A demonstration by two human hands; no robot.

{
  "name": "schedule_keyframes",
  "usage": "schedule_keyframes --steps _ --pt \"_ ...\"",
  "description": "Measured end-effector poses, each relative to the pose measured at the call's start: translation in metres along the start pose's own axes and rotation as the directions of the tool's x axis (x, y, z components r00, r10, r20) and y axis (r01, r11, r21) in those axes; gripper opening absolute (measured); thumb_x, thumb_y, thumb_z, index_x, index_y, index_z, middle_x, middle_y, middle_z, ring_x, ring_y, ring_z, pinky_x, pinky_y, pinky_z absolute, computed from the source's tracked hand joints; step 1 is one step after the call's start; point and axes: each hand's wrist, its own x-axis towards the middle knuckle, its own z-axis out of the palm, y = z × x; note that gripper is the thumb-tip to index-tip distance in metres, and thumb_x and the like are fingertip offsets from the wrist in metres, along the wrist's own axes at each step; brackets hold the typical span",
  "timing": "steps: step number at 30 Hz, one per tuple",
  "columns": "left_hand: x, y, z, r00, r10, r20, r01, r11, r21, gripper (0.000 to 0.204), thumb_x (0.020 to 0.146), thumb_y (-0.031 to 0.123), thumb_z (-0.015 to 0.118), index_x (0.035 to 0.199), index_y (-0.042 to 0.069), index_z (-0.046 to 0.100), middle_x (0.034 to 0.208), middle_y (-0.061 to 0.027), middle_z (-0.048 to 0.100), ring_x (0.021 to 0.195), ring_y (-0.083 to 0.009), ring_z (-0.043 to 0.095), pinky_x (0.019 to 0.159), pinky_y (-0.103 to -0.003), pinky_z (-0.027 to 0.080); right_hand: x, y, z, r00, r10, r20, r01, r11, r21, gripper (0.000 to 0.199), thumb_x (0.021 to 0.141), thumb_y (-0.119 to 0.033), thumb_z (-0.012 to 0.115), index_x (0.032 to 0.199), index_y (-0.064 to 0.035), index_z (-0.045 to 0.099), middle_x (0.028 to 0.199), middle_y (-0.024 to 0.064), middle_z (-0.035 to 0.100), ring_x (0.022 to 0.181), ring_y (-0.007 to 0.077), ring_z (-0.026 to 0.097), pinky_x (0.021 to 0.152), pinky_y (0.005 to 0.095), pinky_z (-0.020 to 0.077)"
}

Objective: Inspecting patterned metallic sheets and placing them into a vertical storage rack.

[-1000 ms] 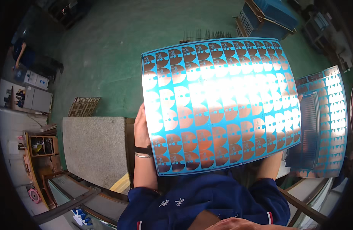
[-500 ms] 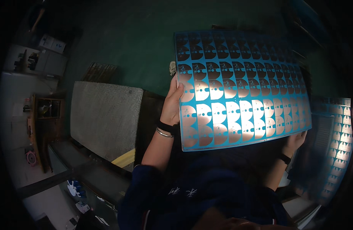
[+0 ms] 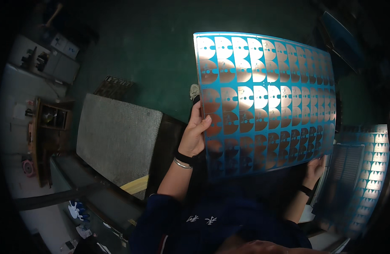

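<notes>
A large rectangular circuit board panel (image 3: 267, 82) is held up in front of my body, blue with rows of copper-coloured, half-round shapes. Light glares off its upper and middle rows, while the lower rows look dark. My left hand (image 3: 196, 133) grips the left edge, thumb over the face and the other fingers mostly behind it. At the lower right corner, my right hand (image 3: 315, 168) is closed on the edge, its fingers partly hidden by the panel. Both wrists wear dark bands, and the left also has a silver bracelet.
To the left stands a grey, rough-topped block (image 3: 116, 135) with a yellow strip (image 3: 135, 185) at its near edge. Similar patterned panels (image 3: 375, 169) lie at the far right beside a dark ribbed frame (image 3: 346, 163). A blue-edged board (image 3: 341, 42) leans at upper right.
The panel has tilted, so the glare has moved from its lower rows to its upper and middle ones. Both hands sit lower in view, still gripping it; the right has shifted left.
</notes>
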Motion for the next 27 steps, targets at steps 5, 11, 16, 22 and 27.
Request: schedule_keyframes --steps 5,11,16,22,27 --pt "-0.007 0.003 -0.005 0.999 0.047 0.012 -0.047 0.999 -0.004 0.051 0.085 0.006 0.057 0.129 0.013 0.034 0.120 -0.0026 0.047 0.106 -0.0123 0.048 0.094 -0.034 0.043 -0.004 0.006 0.014 0.993 -0.049 -0.108 0.041 0.996 -0.078 0.019 0.093 -0.016 0.046 0.095 -0.0030 0.060 0.105 0.0102 0.062 0.106 0.0213 0.054 0.095 0.0392 0.0411" --pt "-0.004 -0.010 -0.036 0.998 0.064 -0.017 -0.066 0.989 -0.132 0.049 0.089 0.007 0.051 0.133 0.010 0.030 0.123 -0.0042 0.045 0.112 -0.0152 0.045 0.094 -0.032 0.039 -0.007 0.013 0.018 0.987 -0.096 -0.131 0.084 0.992 -0.089 0.016 0.092 -0.012 0.049 0.098 -0.0032 0.060 0.104 0.0088 0.063 0.103 0.0202 0.056 0.094 0.0416 0.0416" --pt "-0.004 -0.005 -0.042 0.970 0.148 -0.194 -0.162 0.985 -0.058 0.056 0.089 0.010 0.053 0.137 0.009 0.025 0.115 -0.0031 0.050 0.096 -0.0102 0.052 0.087 -0.026 0.041 -0.012 0.009 0.028 0.982 -0.154 -0.105 0.138 0.980 -0.143 0.026 0.089 -0.007 0.052 0.114 -0.0024 0.050 0.107 0.0082 0.061 0.105 0.0205 0.056 0.091 0.0404 0.0460" --pt "-0.006 -0.005 -0.073 0.967 0.194 -0.163 -0.188 0.981 0.052 0.053 0.090 0.012 0.053 0.136 0.012 0.027 0.091 0.0053 0.051 0.073 0.0002 0.046 0.062 -0.013 0.039 -0.015 0.023 0.064 0.997 -0.081 -0.002 0.076 0.949 -0.307 0.045 0.085 -0.004 0.055 0.127 -0.0027 0.038 0.122 0.0107 0.052 0.111 0.0233 0.053 0.094 0.0422 0.0443" --pt "0.000 -0.012 -0.067 0.920 0.151 -0.362 -0.149 0.988 0.035 0.050 0.090 0.016 0.053 0.135 0.014 0.031 0.084 0.0086 0.050 0.068 0.0020 0.042 0.055 -0.011 0.035 -0.019 0.026 0.078 0.990 -0.141 -0.017 0.128 0.934 -0.333 0.048 0.084 -0.003 0.055 0.128 -0.0034 0.037 0.124 0.0112 0.050 0.113 0.0234 0.051 0.095 0.0422 0.0432"
